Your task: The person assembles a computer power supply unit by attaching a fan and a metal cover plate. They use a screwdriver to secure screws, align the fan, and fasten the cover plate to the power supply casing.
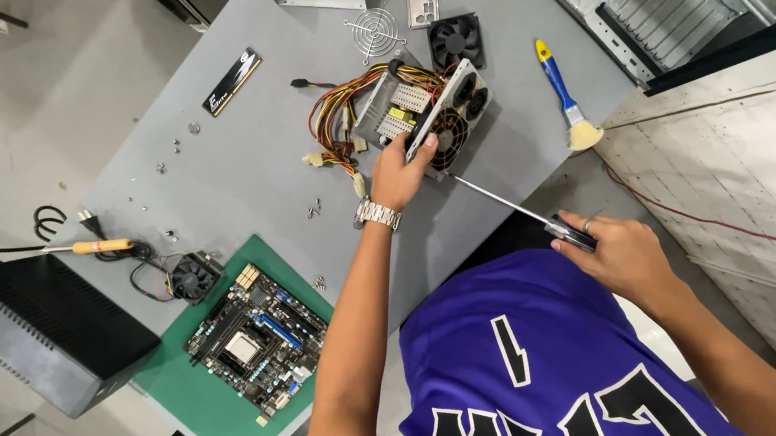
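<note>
Right hand [625,256] grips slim steel screwdriver [512,205] against boxy metal power supply [435,112]

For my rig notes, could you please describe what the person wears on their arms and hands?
Both arms are bare, with no sleeves reaching them and no gloves. The left hand has a silver metal-link wristwatch at its wrist. The right hand wears a thin ring on one finger.
</note>
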